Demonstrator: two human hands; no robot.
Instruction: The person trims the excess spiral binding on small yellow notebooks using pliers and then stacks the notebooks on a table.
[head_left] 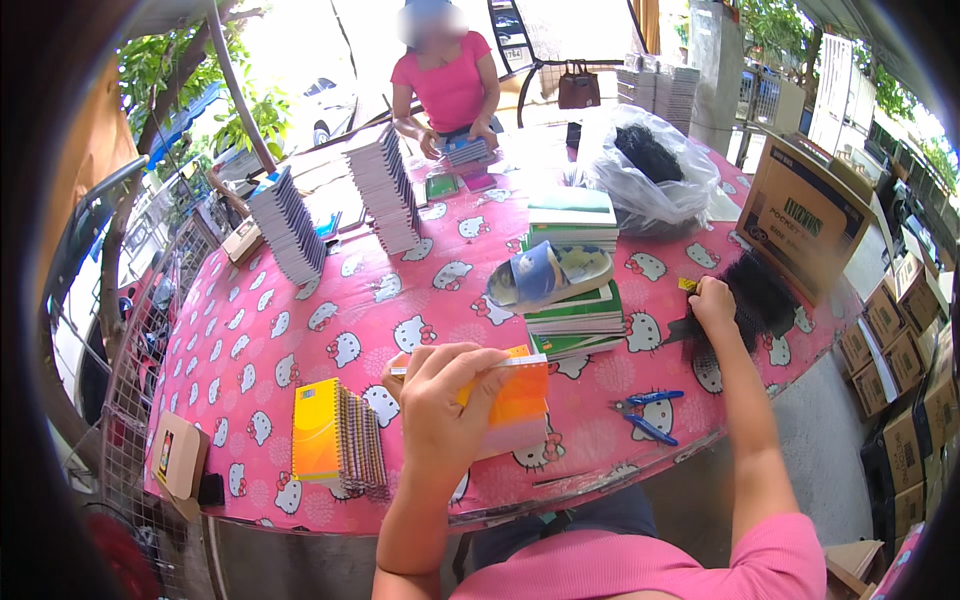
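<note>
My left hand (445,385) is wrapped over the top of a small stack of orange notebooks (522,400), held upright at the near middle of the table. To its left stands a row of yellow spiral notebooks (318,432) with their coils facing right. My right hand (713,305) is closed at the left edge of a pile of thin black binding coils (755,300). A small yellow piece (688,285) shows by its fingertips; what the fingers hold is hidden. Blue-handled cutting pliers (650,415) lie open on the table between my two arms.
Green notebooks (575,325) are stacked mid-table with a blue slipper (550,275) on top. Beyond are a plastic bag (650,180) of black coils, a cardboard box (800,215) and tall notebook stacks (385,190). A person in pink (445,85) handles notebooks across the table.
</note>
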